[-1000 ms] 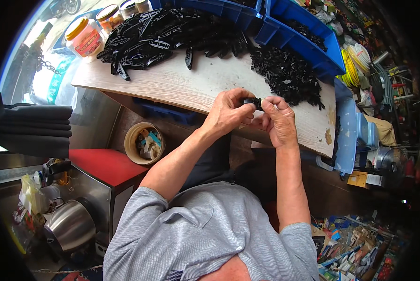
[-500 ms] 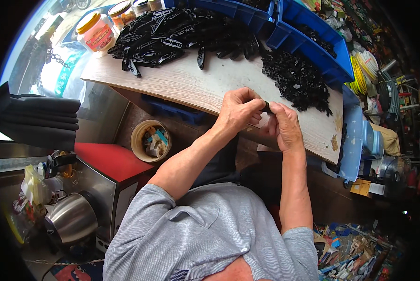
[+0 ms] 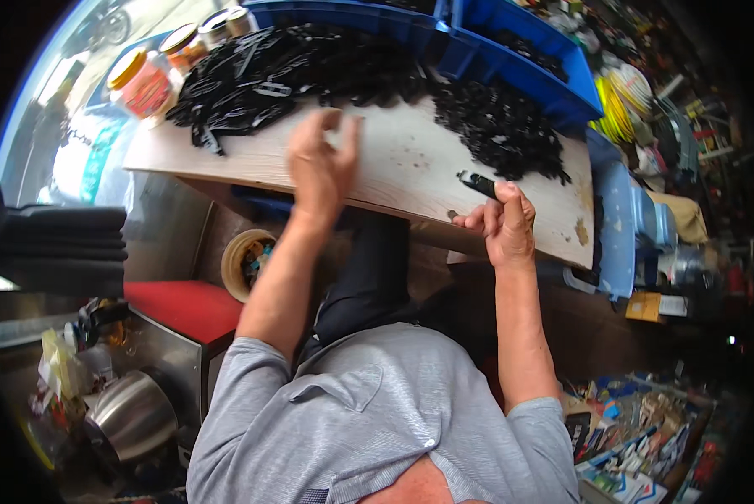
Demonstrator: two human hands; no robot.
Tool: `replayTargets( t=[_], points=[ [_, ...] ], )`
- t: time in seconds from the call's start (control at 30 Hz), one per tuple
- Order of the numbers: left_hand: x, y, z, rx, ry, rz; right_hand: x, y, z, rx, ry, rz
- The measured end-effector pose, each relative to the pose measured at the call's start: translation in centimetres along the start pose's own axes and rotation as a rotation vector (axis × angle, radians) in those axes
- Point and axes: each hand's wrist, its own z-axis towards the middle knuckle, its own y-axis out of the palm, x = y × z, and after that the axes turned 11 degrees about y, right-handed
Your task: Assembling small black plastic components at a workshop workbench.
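My right hand (image 3: 511,220) is closed on a slim black plastic piece (image 3: 478,182), pinched between thumb and fingers over the front edge of the table. The piece points away to the left, its tip clear of the hand. My left hand (image 3: 320,164), somewhat blurred, is raised just in front of a large heap of long black plastic parts (image 3: 267,88). Its thumb and fingers are apart, and no object shows between them. A second heap, of small black parts (image 3: 503,126), lies beyond my right hand.
Blue bins (image 3: 524,55) holding black parts stand behind the heaps on the pale tabletop (image 3: 402,155). Lidded jars (image 3: 141,88) sit at the back left. Below the table are a round tub (image 3: 236,267) and a red-topped cabinet (image 3: 179,309). A light blue bin (image 3: 616,227) adjoins the right end.
My hands, formerly together at a small black piece, have separated. The left has moved left to the heap of long parts; the right keeps a black piece, now more exposed. The view has shifted slightly.
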Motion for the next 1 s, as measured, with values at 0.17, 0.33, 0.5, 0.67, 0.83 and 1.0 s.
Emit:
replayTargets(
  t=[0.17, 0.33, 0.5, 0.67, 0.83, 1.0],
  points=[
    [-4.6, 0.1, 2.5, -0.158, 0.068, 0.485, -2.8, -7.2, 0.8, 0.436, -0.017, 0.226],
    [-4.8, 0.4, 2.4, -0.188, 0.073, 0.409, -5.6, -12.1, 0.0, 0.751, -0.072, 0.308],
    [-4.9, -0.9, 1.3, -0.188, 0.204, 0.317, -5.3, -14.4, 1.0, 0.841, -0.027, 0.157],
    [-2.6, -1.6, -0.2, -0.226, 0.313, 0.135, -5.9, -14.6, 2.8, 0.799, 0.110, -0.139],
    [-0.5, -0.4, -1.3, -0.321, 0.410, -0.009, -6.9, -14.2, 4.6, 0.845, 0.215, -0.345],
    [0.3, 0.1, -2.2, -0.385, 0.375, -0.022, -7.1, -14.3, 6.5, 0.885, 0.226, -0.496]
  ],
)
